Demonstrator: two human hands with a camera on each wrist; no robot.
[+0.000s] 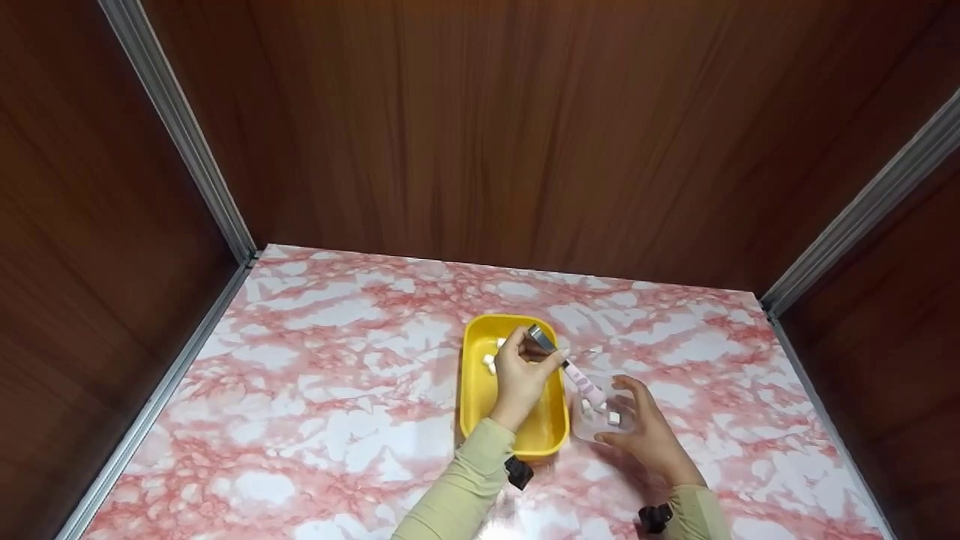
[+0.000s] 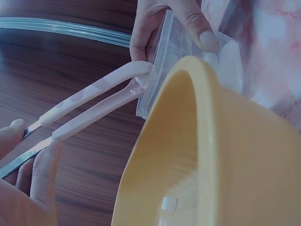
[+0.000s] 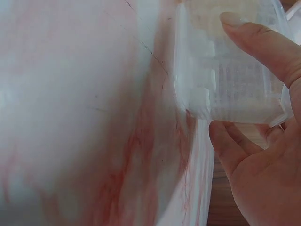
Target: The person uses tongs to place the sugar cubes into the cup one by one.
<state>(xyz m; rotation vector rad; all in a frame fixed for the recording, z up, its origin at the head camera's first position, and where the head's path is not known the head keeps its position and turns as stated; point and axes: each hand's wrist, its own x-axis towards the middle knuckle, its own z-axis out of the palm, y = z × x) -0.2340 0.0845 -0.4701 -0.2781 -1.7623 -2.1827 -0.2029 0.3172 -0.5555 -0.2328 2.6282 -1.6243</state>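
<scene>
My left hand [image 1: 523, 379] pinches a pair of small tongs [image 2: 96, 92] with metal ends and pale pink arms. The tongs slant down to the right, over the yellow tub's rim, and their tips are at the mouth of a clear plastic container [image 3: 235, 89]. Whether a piece sits between the tips is hard to tell. My right hand [image 1: 652, 431] holds that container, thumb on one side and fingers on the other. Inside it lie several white cubes, one of them a cube [image 1: 614, 418] near the fingers. More white cubes [image 1: 489, 361] lie in the yellow tub [image 1: 469, 405].
The tub and container stand side by side on a red-and-white marbled table [image 1: 360, 420]. Dark wood-grain panels [image 1: 480, 135] rise behind and at both sides, with metal rails [image 1: 187, 127] at the corners.
</scene>
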